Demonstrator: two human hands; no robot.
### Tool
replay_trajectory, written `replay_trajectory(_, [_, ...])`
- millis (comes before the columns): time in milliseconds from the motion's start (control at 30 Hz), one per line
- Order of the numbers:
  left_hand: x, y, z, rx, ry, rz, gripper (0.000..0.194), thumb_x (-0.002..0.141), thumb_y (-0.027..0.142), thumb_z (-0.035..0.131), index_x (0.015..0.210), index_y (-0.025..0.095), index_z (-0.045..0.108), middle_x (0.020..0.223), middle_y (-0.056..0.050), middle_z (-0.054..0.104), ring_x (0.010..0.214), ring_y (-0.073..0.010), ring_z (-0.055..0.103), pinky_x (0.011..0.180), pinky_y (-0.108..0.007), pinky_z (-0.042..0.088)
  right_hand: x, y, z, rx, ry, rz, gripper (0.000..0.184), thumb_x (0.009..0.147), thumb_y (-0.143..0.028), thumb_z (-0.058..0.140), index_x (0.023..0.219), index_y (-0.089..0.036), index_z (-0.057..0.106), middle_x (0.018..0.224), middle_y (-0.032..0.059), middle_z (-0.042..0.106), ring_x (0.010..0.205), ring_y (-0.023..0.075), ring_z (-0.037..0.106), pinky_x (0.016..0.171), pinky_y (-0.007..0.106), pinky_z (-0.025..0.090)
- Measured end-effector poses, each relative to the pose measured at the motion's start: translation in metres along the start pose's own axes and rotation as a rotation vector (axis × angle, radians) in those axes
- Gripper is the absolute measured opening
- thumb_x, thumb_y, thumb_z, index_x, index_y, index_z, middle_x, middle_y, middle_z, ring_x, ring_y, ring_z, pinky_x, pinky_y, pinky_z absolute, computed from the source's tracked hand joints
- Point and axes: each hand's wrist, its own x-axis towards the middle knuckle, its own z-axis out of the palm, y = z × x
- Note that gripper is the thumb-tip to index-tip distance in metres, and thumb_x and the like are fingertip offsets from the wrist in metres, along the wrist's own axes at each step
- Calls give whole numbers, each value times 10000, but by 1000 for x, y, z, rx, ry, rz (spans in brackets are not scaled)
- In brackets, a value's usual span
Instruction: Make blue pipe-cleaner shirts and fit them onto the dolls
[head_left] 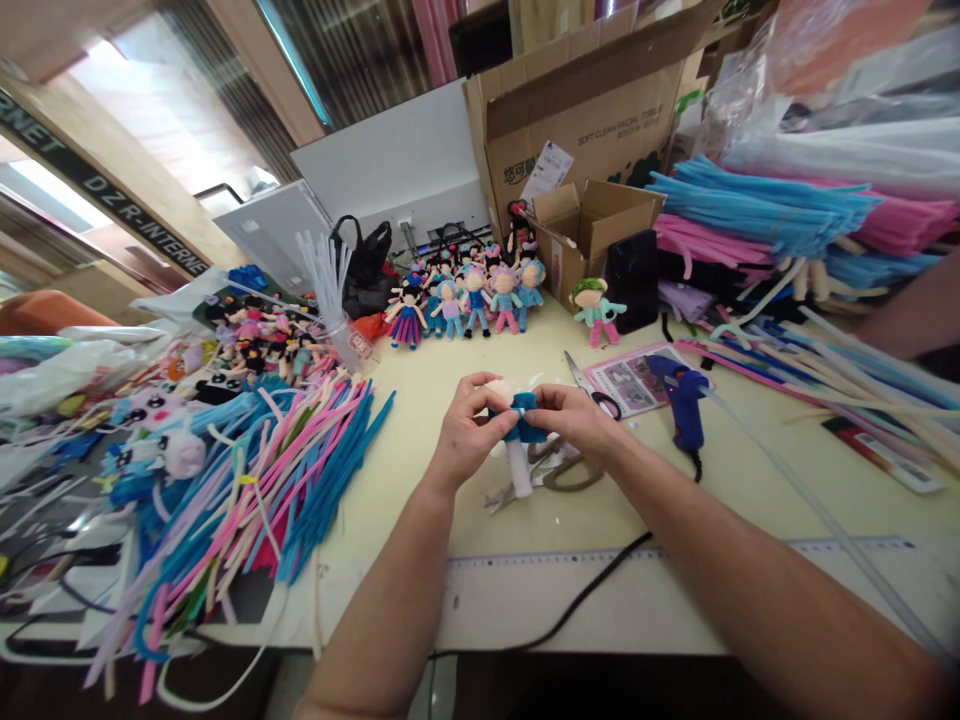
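Observation:
Over the middle of the table, my left hand (469, 430) and my right hand (574, 415) pinch a small unfinished doll (531, 425) between them. It has a pale round head, teal fuzzy strips at the body and a white lower part hanging down. My left fingers are closed around the head and upper body. On the other side, my right thumb and fingers are pressed onto the teal part. Scissors with brownish handles (574, 472) lie beneath it. Just beyond my right hand are black-handled scissors (583, 378), and farther right is a blue glue gun (684, 400).
Bundles of coloured pipe cleaners (330, 470) cover the left side; more bundles (757, 210) are piled at right. Several finished dolls (474, 300) stand at the back before cardboard boxes (600, 215). A ruler strip (525, 560) and black cable (585, 595) run along the near edge.

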Motion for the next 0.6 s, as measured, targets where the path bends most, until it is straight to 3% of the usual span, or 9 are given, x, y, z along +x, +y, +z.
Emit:
replay_trajectory(233, [0,3,3,65,33,2,134,732,237,655,683,144,572,1121,-98,463,1027,-205,521,603,-208,510,-3,-3,2,145,-62,73,300,585,-317,755,739,-145,564,620,-38,545,545,65,471,530,201,341])
replay_trajectory(600, [0,1,5,155,17,19,109,743,164,622,660,146,553,1131,-106,489,1087,-218,526,651,-233,516,-2,0,0,-45,-44,44,288,615,-346,726,692,-156,524,574,-41,520,533,80,477,504,208,371])
